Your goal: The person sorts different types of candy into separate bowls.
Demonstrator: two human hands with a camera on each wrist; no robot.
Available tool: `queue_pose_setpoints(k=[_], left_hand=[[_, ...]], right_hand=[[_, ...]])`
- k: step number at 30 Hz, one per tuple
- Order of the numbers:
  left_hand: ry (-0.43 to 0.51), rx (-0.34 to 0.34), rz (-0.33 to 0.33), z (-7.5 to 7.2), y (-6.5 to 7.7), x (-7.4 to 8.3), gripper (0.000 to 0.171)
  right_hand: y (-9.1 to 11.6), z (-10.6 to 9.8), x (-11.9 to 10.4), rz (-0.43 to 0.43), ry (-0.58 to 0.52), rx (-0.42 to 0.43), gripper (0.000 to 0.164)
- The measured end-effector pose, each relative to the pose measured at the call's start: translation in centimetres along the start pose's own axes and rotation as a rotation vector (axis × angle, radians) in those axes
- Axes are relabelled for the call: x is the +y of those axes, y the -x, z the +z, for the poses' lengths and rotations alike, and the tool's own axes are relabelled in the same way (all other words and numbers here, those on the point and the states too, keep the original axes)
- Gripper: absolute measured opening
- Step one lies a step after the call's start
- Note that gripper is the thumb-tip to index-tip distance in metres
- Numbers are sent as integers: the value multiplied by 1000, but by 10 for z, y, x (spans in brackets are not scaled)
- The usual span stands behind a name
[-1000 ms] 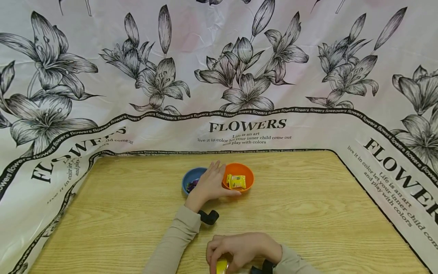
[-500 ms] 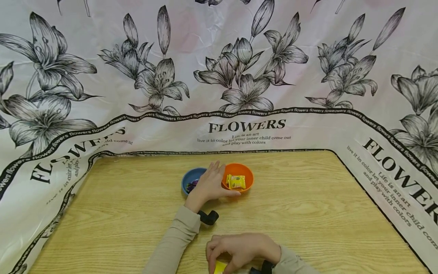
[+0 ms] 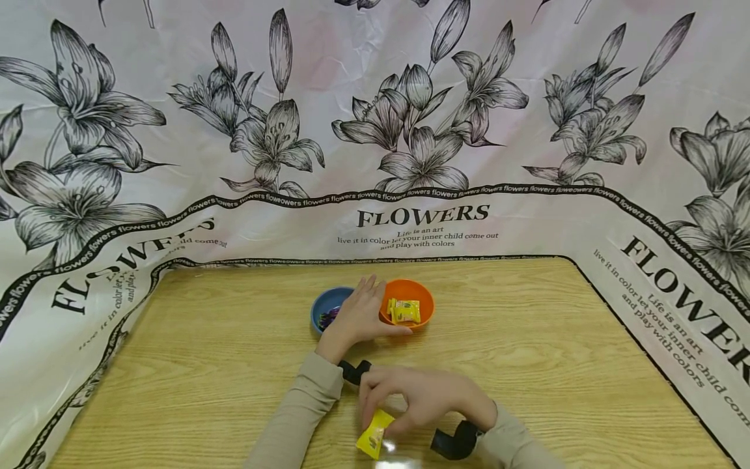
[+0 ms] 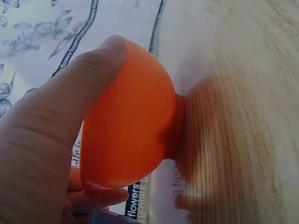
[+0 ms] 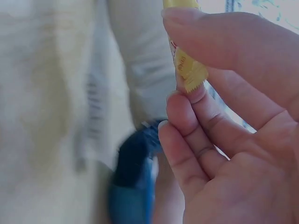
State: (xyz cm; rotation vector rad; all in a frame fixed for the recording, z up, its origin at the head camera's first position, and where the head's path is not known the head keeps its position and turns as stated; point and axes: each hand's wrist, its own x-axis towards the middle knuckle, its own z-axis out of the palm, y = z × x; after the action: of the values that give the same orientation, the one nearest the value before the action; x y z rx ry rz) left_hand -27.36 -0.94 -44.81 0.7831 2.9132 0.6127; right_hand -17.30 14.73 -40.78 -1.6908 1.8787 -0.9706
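My left hand (image 3: 360,317) lies over the gap between two small bowls and holds the orange bowl (image 3: 426,301), thumb at its near rim and fingers along its left side. The left wrist view shows the thumb (image 4: 100,65) against the bowl's rim and fingertips beyond it. Several yellow wrapped candies (image 3: 406,312) lie inside this bowl. Nearer the front, my right hand (image 3: 430,394) pinches another yellow wrapped candy (image 3: 374,436) between thumb and fingers. Close up in the right wrist view, the crimped end of that candy's wrapper (image 5: 194,77) pokes out below the thumb.
Left of the orange bowl stands a blue bowl (image 3: 318,306), partly hidden by my left hand, with small dark purple things (image 3: 328,318) in it. A flower-printed cloth (image 3: 422,234) rises behind the wooden table (image 3: 527,339). Black straps (image 3: 454,443) sit at both wrists.
My right hand has lifted from the table's front edge and moved forward, bringing the yellow candy fully into view. The left hand and both bowls have stayed in place.
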Motion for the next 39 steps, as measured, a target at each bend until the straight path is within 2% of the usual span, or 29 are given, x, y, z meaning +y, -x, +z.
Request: queue_pose_setpoints(k=[4, 9, 12, 15, 19, 22, 24, 28, 32, 39], left_hand=[[-31, -7, 9, -1, -1, 0, 114], [-94, -19, 41, -1, -3, -2, 86], [-114, -17, 55, -1, -4, -3, 81], [-109, -2, 64, 0, -4, -4, 89], [-52, 13, 48, 1, -2, -4, 108], [-25, 18, 31, 3, -1, -3, 117], [-34, 20, 28, 3, 0, -2, 117], [-47, 21, 30, 3, 1, -1, 117], [-59, 19, 34, 3, 2, -1, 117], [-75, 23, 42, 2, 2, -2, 117]], right_hand=[[4, -17, -2, -5, 5, 99, 23], [12, -38, 8, 0, 79, 298, 26], [19, -48, 18, 43, 87, 424, 30], [26, -56, 28, 118, 72, 557, 32], [33, -62, 44, 235, 98, 739, 29], [36, -62, 59, 297, 169, 857, 26], [38, -60, 70, 322, 232, 912, 25], [40, -54, 89, 375, 391, 947, 24], [41, -50, 101, 420, 524, 896, 24], [37, -46, 101, 476, 608, 840, 24]])
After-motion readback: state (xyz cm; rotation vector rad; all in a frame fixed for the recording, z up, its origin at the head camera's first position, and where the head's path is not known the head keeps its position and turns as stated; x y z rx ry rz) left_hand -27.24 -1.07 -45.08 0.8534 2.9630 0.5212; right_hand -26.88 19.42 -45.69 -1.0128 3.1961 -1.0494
